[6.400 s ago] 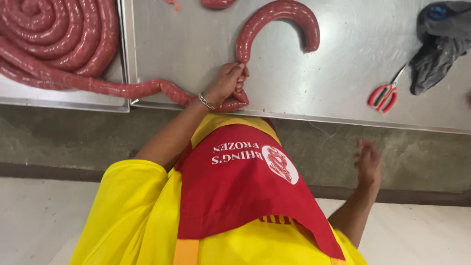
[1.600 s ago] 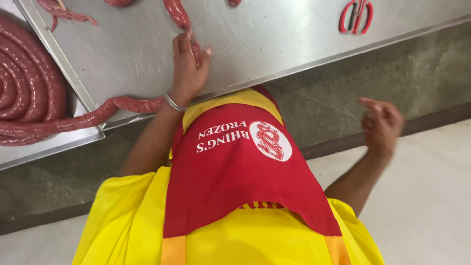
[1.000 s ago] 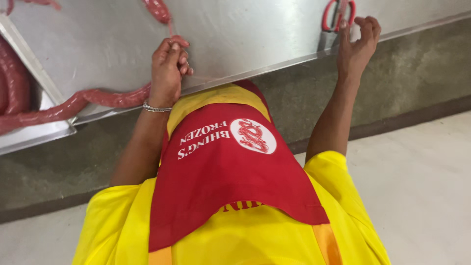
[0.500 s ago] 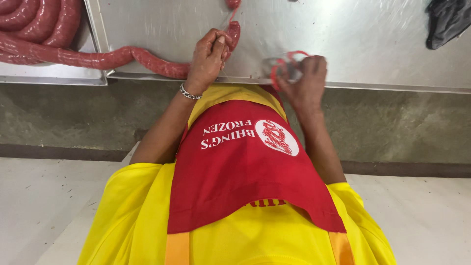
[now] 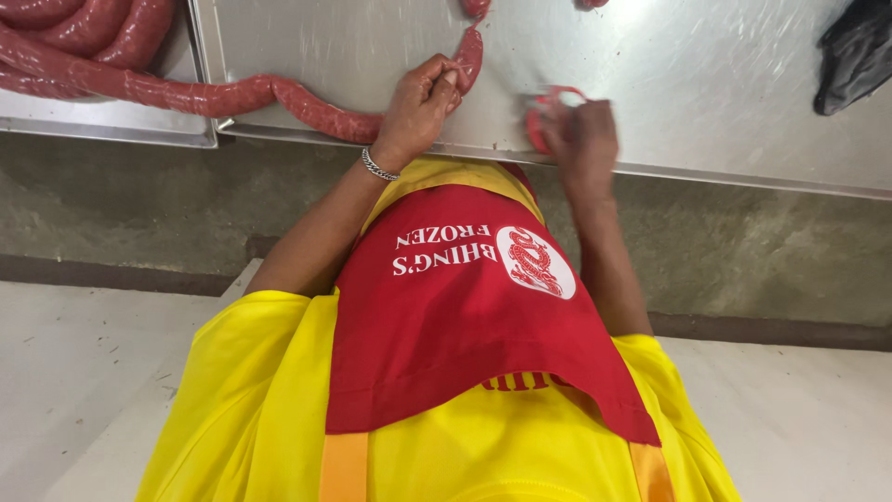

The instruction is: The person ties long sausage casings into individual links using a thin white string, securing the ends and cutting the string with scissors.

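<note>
A long red sausage rope (image 5: 279, 93) runs from a coil at the top left across the steel table (image 5: 706, 84) to my left hand (image 5: 423, 98). That hand, with a silver bracelet on its wrist, is pinched shut on the rope just below a short link (image 5: 467, 56). My right hand (image 5: 581, 139) is blurred and grips red-handled scissors (image 5: 546, 102), a little to the right of the left hand near the table's front edge. The blades are hidden.
The coiled sausage lies in a metal tray (image 5: 111, 135) at the top left. A dark cloth (image 5: 855, 56) sits at the table's far right. A red apron (image 5: 465, 307) over a yellow shirt fills the lower view, with concrete wall and floor below the table.
My right hand rose from my side, took the red scissors off the table and brought them left toward my left hand. The left hand has kept its hold on the sausage.
</note>
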